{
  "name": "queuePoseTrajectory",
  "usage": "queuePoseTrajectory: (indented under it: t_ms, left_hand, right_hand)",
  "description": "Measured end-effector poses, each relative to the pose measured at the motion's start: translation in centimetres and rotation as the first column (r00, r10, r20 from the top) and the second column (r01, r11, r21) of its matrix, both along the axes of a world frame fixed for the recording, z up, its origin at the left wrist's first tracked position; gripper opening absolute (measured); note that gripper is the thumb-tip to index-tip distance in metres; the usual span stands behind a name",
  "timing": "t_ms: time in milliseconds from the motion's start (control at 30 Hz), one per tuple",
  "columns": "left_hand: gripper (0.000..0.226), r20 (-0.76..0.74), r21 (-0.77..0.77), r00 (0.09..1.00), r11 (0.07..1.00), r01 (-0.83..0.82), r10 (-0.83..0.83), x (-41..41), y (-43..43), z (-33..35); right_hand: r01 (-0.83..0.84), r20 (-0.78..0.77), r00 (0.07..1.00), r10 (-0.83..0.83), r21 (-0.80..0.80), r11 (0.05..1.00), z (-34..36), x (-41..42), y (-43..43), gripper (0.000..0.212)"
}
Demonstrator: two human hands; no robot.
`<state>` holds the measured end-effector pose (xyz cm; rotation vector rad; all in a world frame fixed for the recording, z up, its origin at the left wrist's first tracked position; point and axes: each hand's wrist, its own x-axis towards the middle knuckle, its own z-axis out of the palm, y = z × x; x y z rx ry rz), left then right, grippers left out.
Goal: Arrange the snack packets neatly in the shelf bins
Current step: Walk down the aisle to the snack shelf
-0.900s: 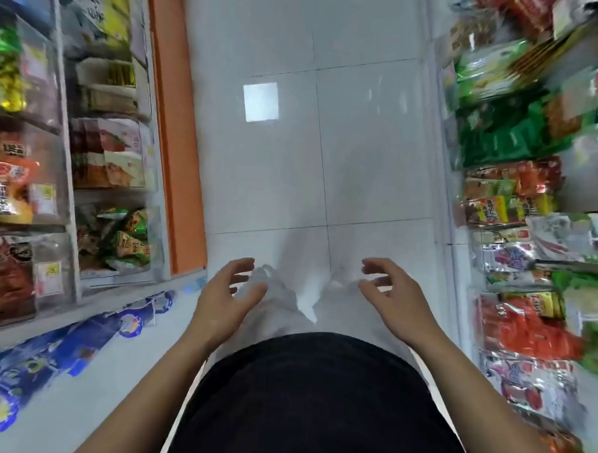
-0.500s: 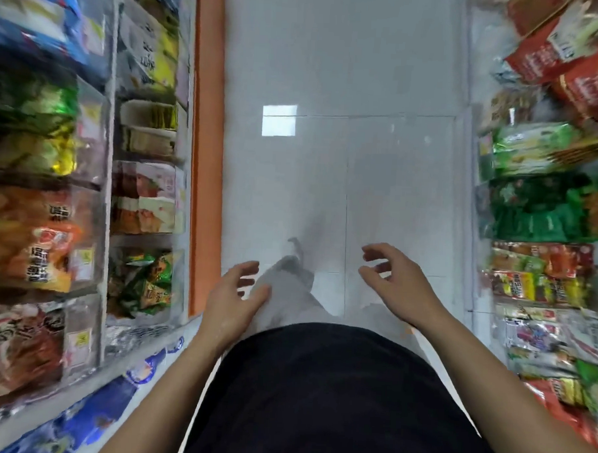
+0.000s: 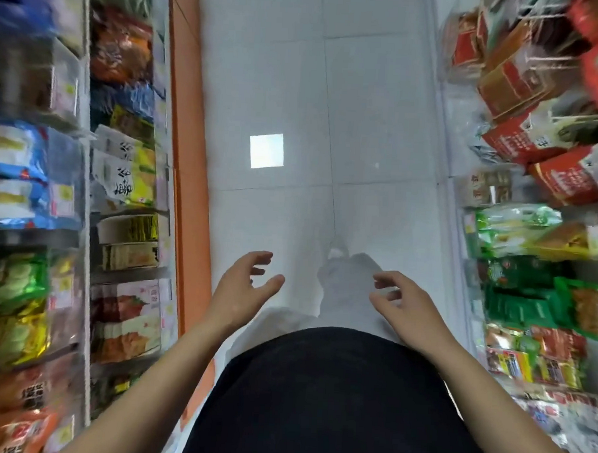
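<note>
I look down an aisle between two snack shelves. My left hand [image 3: 241, 289] and my right hand [image 3: 407, 306] hover in front of my body over the floor, both empty with fingers spread. Clear bins on the left shelf [image 3: 129, 243] hold snack packets, among them white-and-yellow packets [image 3: 125, 170] and green and gold ones [image 3: 13, 303]. On the right shelf, red packets [image 3: 563, 176] lie tilted above green packets [image 3: 523, 304]. Neither hand touches a packet. The shelves are blurred.
A white tiled floor [image 3: 330, 108] runs ahead with a bright square light reflection [image 3: 266, 150]. An orange shelf base [image 3: 187, 153] edges the left side. My black top and light trousers fill the lower middle, with one shoe [image 3: 338, 245] forward.
The view has moved forward along the aisle, and different bins now sit beside me. Both hands stay empty in front of my body, the left slightly higher.
</note>
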<state>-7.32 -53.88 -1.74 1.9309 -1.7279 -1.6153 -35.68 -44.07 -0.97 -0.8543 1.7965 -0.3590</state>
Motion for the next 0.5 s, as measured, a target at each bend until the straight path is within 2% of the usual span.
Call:
queuePoseTrajectory:
  t_ms: [300, 500]
  left_hand:
    - [0.040, 0.029, -0.006, 0.980, 0.980, -0.197, 0.197, -3.7, -15.0, 3.2]
    - [0.046, 0.024, -0.001, 0.972, 0.972, -0.233, 0.233, -3.8, -27.6, 1.6]
  right_hand:
    - [-0.206, 0.055, 0.976, 0.213, -0.112, 0.972, 2.5, -4.6, -24.2, 0.029]
    - [-0.269, 0.028, 0.961, 0.274, -0.122, 0.955, 1.7, -4.0, -39.0, 0.025]
